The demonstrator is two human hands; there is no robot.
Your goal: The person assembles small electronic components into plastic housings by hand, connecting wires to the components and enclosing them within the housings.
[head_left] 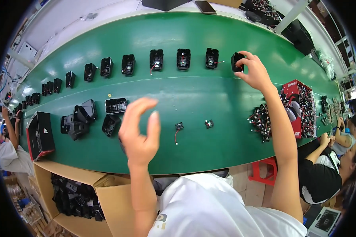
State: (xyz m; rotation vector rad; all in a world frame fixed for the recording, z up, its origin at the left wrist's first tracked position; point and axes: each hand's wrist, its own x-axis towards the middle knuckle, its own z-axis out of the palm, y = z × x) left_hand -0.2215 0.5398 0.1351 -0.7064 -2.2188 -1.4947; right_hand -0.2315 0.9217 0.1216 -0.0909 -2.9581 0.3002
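At the right end of a row of black plastic housings, my right hand has its thumb and fingers around one black housing, which stands on the green table. My left hand hovers over the table with curved fingers apart from the thumb, holding nothing. Beside it lie an open black housing and another dark shell. Between my hands are two small black parts: one with a red wire, the other part farther right. Several row housings, such as this housing, have wires inside.
Small wired parts are heaped by a red box at right. Dark shells pile up at left, near a black box. A cardboard carton of black parts stands below the table edge. Co-workers sit at both sides.
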